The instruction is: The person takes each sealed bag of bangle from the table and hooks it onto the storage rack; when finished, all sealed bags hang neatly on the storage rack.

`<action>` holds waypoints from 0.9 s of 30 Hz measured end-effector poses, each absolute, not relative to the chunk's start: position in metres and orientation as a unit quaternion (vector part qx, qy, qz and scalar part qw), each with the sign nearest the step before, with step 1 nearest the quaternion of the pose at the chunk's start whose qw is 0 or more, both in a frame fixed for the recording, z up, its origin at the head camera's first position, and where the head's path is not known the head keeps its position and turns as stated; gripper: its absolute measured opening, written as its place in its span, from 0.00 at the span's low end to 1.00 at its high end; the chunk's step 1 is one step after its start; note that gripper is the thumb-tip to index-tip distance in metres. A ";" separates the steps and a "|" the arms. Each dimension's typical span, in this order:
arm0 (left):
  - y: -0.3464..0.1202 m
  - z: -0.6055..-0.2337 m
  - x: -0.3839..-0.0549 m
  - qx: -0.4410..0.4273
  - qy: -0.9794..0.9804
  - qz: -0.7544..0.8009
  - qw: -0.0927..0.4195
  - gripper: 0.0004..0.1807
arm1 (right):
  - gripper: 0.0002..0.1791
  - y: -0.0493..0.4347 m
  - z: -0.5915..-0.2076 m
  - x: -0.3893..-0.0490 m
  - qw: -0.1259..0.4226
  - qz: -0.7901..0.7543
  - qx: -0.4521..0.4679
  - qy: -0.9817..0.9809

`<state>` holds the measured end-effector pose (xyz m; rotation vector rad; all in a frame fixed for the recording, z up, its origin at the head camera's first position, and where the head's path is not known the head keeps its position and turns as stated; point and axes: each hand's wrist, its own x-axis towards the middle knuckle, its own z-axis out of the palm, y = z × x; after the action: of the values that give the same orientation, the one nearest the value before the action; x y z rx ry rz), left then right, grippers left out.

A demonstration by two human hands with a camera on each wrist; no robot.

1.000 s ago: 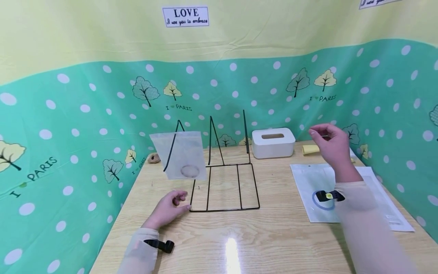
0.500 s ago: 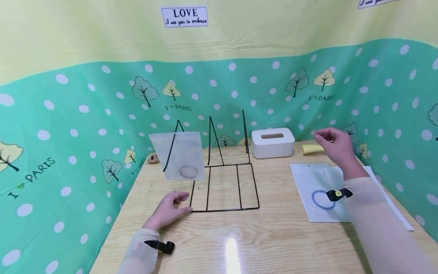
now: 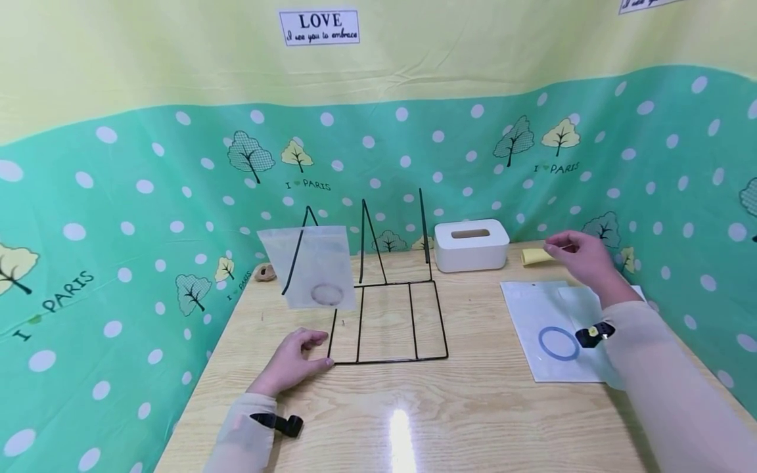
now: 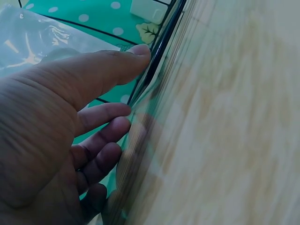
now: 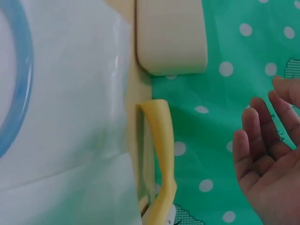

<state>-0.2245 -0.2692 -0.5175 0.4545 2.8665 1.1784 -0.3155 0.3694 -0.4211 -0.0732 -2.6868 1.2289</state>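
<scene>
A black wire rack (image 3: 384,360) with upright dividers stands mid-table. My left hand (image 3: 294,362) is at its front left corner, the straight thumb touching the wire and the other fingers loosely bent. In the left wrist view the thumb lies along the dark wire (image 4: 164,40). A translucent, frosted plastic bag (image 3: 313,263) with a round mark stands against the left divider. My right hand (image 3: 582,259) is raised over the far right of the table, fingers loosely bent and holding nothing. It is nearest to a rolled yellow item (image 3: 535,256), which appears in the right wrist view as a yellow strip (image 5: 161,136).
Pale plastic bags (image 3: 532,361) printed with a blue ring (image 3: 558,343) lie flat at the right, partly under my right forearm. A white tissue box (image 3: 472,253) sits behind the rack's right side. A small brown object (image 3: 264,272) is at the back left. Polka-dot cloth (image 3: 402,144) surrounds the table.
My right hand has moved slightly right and lower, closer to the yellow item. Its forearm uncovers more of the blue ring. The left hand and rack have stayed put.
</scene>
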 end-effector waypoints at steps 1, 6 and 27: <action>-0.269 -0.517 -0.224 0.146 0.915 0.376 0.005 0.34 | 0.32 0.371 -0.423 -0.317 0.087 0.411 -0.024 -0.907; -0.268 -0.516 -0.222 0.143 0.915 0.376 0.006 0.35 | 0.29 0.382 -0.435 -0.323 0.061 0.396 -0.014 -0.916; -0.265 -0.518 -0.222 0.131 0.928 0.348 -0.010 0.34 | 0.28 0.413 -0.477 -0.338 -0.055 0.347 0.013 -0.936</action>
<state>-0.2218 -0.2650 -0.5176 0.4130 2.9347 1.0984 -0.3383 0.4126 -0.4774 0.0420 -3.0496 1.1286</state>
